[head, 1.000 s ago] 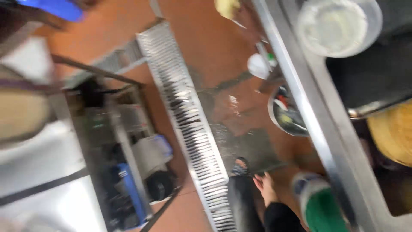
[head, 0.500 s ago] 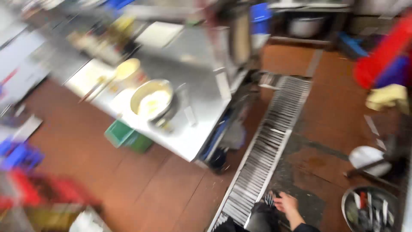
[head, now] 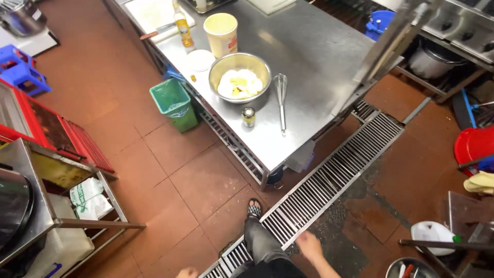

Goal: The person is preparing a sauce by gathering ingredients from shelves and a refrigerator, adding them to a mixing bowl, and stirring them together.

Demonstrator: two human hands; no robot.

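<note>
across the upper centre, a steel worktop [head: 314, 56] with mixing bowl [head: 240, 77] and whisk [head: 281, 100] has swung closer; right hand [head: 310, 245] blurred, empty, left hand [head: 186, 272] unclear, both low.

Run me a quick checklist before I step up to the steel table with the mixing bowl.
1. Hands free: right hand looks empty and swings low; left hand barely shows at the frame's bottom edge: cannot tell.
2. Floor drain grate lies across the path beside the sandalled foot; the bars look seated: ok.
3. Mixing bowl sits upright on the steel table, well in from the edge: ok.
4. Whisk lies flat beside the bowl, handle pointing towards the near edge: ok.
5. Small jar stands close to the table's near edge: not ok.
6. Green bin stands clear at the table's side: ok.
</note>
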